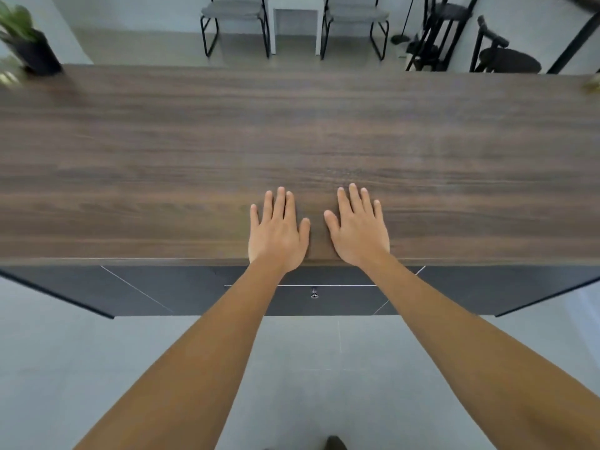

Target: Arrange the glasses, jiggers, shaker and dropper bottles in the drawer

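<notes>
Head view: hands flat on desk, drawer shut, no barware in sight

Progress. Nothing of the task shows as done. The drawer sits closed in the dark front below the desk's near edge, between the two forearms, its small metal knob untouched. No glasses, jiggers, shaker or dropper bottles appear anywhere in view; where they are cannot be told from here. Judged from this, the job stands at its very start: the drawer has yet to be opened, and the items have yet to be found and placed.

Hands. Left hand lies palm down on the wooden desk, fingers straight and close together, thumb out to the side. It holds nothing. Right hand lies the same way just beside it, fingers slightly fanned, thumb angled toward the left hand, also empty. A narrow strip of desk shows between the two thumbs. Both wrists cross the near edge, directly above the drawer.

Surroundings. Desk surface bare across the middle. Potted plant at the far left corner; a blurred pale object at the far right edge, not identifiable. Chairs stand on the floor beyond the desk.
</notes>
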A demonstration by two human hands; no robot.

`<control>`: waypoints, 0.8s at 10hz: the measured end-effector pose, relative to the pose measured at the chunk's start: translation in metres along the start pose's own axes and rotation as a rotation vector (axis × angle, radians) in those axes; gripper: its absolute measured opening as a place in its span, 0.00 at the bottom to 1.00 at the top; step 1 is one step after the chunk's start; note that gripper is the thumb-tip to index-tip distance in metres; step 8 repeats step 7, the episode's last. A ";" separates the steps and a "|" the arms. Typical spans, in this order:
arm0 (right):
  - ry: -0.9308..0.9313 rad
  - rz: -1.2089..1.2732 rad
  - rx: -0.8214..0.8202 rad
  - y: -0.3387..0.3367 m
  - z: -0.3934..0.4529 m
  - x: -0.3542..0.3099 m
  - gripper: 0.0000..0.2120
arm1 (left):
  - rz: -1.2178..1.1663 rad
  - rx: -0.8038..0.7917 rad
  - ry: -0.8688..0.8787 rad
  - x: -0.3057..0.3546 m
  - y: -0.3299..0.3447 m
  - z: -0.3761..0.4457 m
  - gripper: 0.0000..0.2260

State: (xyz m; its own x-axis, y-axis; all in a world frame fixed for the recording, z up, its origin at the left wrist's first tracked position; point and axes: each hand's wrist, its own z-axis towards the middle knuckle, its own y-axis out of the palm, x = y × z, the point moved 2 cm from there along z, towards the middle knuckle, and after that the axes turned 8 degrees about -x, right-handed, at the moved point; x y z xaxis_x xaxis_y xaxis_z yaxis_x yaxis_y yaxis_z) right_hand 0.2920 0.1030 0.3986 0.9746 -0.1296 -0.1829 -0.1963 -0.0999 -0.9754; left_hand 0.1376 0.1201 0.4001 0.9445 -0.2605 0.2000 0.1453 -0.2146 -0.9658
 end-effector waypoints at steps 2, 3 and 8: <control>0.009 -0.042 -0.029 0.001 -0.001 -0.001 0.29 | 0.022 -0.018 -0.015 0.002 -0.002 -0.002 0.28; 0.007 -0.047 -0.031 0.001 0.000 0.000 0.29 | 0.014 -0.021 -0.012 0.003 -0.002 -0.002 0.27; 0.036 0.777 0.018 -0.046 -0.020 0.001 0.17 | 0.010 0.012 -0.011 0.004 -0.003 -0.002 0.27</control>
